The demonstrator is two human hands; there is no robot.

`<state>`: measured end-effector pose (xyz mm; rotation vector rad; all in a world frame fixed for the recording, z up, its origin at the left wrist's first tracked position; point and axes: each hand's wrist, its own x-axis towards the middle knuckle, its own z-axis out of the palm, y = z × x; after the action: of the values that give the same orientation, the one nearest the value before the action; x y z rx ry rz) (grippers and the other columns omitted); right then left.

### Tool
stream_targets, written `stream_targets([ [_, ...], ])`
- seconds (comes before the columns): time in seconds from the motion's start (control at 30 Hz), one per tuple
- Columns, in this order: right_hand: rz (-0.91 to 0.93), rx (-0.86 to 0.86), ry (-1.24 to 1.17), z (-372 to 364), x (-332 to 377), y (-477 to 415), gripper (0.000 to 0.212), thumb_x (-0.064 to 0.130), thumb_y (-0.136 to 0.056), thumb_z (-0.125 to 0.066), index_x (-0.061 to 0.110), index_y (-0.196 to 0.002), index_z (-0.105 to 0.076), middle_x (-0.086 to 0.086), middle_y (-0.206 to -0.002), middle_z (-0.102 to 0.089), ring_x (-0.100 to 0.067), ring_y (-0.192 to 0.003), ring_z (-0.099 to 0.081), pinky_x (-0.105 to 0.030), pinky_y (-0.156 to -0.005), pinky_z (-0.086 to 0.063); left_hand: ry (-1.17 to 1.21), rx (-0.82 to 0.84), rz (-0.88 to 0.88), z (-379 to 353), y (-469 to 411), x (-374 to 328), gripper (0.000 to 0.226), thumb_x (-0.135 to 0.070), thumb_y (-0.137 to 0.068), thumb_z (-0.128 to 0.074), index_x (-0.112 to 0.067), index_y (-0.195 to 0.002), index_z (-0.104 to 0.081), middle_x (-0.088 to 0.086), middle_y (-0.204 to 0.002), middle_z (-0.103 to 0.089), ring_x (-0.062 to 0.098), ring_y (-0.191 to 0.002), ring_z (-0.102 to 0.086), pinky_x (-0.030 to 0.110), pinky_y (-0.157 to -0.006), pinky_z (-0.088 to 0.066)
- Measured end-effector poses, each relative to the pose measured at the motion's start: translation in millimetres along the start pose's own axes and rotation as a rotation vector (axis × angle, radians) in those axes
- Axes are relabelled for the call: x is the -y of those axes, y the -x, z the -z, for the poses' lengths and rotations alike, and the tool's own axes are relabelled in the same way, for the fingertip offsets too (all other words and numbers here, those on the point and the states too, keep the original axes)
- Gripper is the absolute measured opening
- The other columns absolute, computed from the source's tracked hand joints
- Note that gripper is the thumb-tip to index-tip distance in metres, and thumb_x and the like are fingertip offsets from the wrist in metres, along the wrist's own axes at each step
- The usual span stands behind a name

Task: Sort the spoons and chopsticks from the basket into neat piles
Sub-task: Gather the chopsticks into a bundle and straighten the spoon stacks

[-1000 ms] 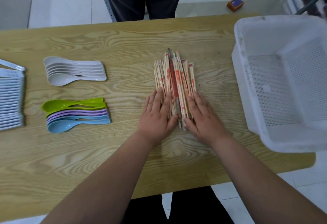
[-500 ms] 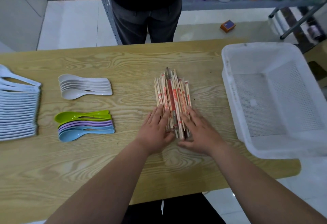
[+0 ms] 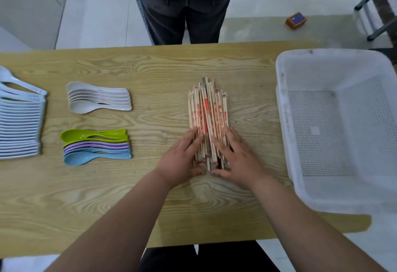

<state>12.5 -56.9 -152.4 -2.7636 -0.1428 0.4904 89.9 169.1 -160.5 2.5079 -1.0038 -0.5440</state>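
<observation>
My fingers (image 3: 193, 141) lie straight and close together, left hand (image 3: 180, 160) and right hand (image 3: 239, 158) pressing the near end of the chopsticks (image 3: 207, 110) from both sides at frame centre. Basket (image 3: 281, 110) right, spoons (image 3: 96, 97) left.

Table (image 3: 107, 196): light wood, bold grain, matt. Chopsticks (image 3: 207, 112): pale wood with red print. Spoons (image 3: 96, 143): smooth glossy plastic. Basket (image 3: 285, 121): white perforated plastic, scuffed on the rim.
</observation>
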Motion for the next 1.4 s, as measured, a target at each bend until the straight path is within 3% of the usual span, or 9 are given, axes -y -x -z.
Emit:
stream_targets([
  [0.07,0.01,0.001,0.006,0.2,-1.4,2.8,0.091,0.075,-0.087,-0.045,0.045,-0.157,0.005,0.002,-0.165,0.025,-0.015,-0.15,0.027,-0.034,-0.121,0.008,0.012,0.043,-0.034,5.0,3.1,4.1,0.111,-0.049,-0.078,-0.079,-0.02,-0.161,-0.01,0.0,-0.168,0.005,0.022,-0.155,-0.005,0.038,-0.123,-0.02],
  [0.2,-0.011,-0.057,-0.013,-4.8,-0.7,1.5,0.082,0.068,-0.092,-0.042,0.041,-0.159,-0.004,0.0,-0.168,0.014,-0.017,-0.153,0.018,-0.037,-0.124,0.0,0.04,0.073,-0.054,8.7,2.5,9.5,0.108,-0.038,-0.079,-0.081,-0.017,-0.16,-0.013,0.0,-0.167,0.004,0.023,-0.155,-0.007,0.043,-0.122,-0.025],
  [0.37,-0.021,-0.055,0.009,-4.8,3.8,2.1,0.081,0.068,-0.093,-0.041,0.038,-0.16,-0.005,-0.003,-0.169,0.012,-0.018,-0.154,0.014,-0.036,-0.123,0.004,0.035,-0.007,-0.071,2.5,0.4,13.2,0.098,-0.035,-0.08,-0.081,-0.012,-0.158,-0.026,0.007,-0.167,-0.012,0.031,-0.151,-0.023,0.054,-0.112,-0.04],
  [0.6,-0.056,-0.029,-0.037,8.1,17.3,4.9,0.08,0.067,-0.094,-0.034,0.034,-0.161,-0.005,-0.003,-0.169,0.009,-0.019,-0.154,0.017,-0.04,-0.124,0.002,-0.065,-0.107,-0.066,2.8,8.5,5.1,0.095,-0.049,-0.079,-0.076,-0.014,-0.155,-0.032,0.011,-0.162,-0.029,0.033,-0.148,-0.031,0.05,-0.115,-0.036],
  [0.8,0.094,-0.237,-0.062,14.5,46.8,-5.9,0.057,0.035,-0.095,-0.048,0.017,-0.149,-0.045,-0.009,-0.155,-0.042,-0.027,-0.151,-0.026,-0.049,-0.122,-0.027,-0.074,-0.294,0.016,25.3,27.8,4.6,0.058,-0.034,-0.078,-0.059,-0.01,-0.13,-0.061,0.01,-0.124,-0.062,0.03,-0.112,-0.059,0.039,-0.097,-0.05],
  [0.93,0.247,-0.287,-0.059,11.6,86.5,-31.0,0.049,0.026,-0.092,-0.047,0.01,-0.137,-0.057,-0.009,-0.137,-0.058,-0.028,-0.135,-0.047,-0.046,-0.117,-0.035,-0.076,-0.305,0.109,39.7,60.4,32.8,0.055,-0.031,-0.076,-0.055,-0.011,-0.126,-0.063,0.008,-0.114,-0.065,0.03,-0.104,-0.061,0.039,-0.093,-0.049],
  [1.1,0.339,-0.232,-0.085,-5.1,147.8,-77.3,0.043,0.02,-0.085,-0.056,0.01,-0.126,-0.063,-0.008,-0.124,-0.062,-0.029,-0.12,-0.056,-0.045,-0.106,-0.045,-0.156,-0.405,0.183,70.6,112.9,94.7,0.048,-0.029,-0.077,-0.056,-0.009,-0.119,-0.066,0.009,-0.104,-0.067,0.033,-0.097,-0.061,0.039,-0.093,-0.044],
  [1.23,0.347,-0.265,-0.079,-19.0,202.3,-113.9,0.048,0.027,-0.078,-0.055,0.007,-0.119,-0.067,-0.014,-0.119,-0.064,-0.035,-0.115,-0.06,-0.047,-0.1,-0.05,-0.191,-0.529,0.232,96.8,149.7,151.7,0.053,-0.032,-0.075,-0.06,-0.008,-0.122,-0.065,0.012,-0.113,-0.064,0.034,-0.104,-0.058,0.04,-0.098,-0.04],
  [1.4,0.221,-0.195,-0.022,-38.2,246.1,-147.5,0.082,0.056,-0.081,-0.054,0.013,-0.15,-0.041,-0.014,-0.155,-0.039,-0.035,-0.146,-0.032,-0.049,-0.118,-0.031,-0.14,-0.441,0.268,113.6,166.5,217.5,0.088,-0.045,-0.072,-0.078,-0.006,-0.144,-0.046,0.02,-0.144,-0.045,0.039,-0.13,-0.044,0.05,-0.11,-0.037],
])
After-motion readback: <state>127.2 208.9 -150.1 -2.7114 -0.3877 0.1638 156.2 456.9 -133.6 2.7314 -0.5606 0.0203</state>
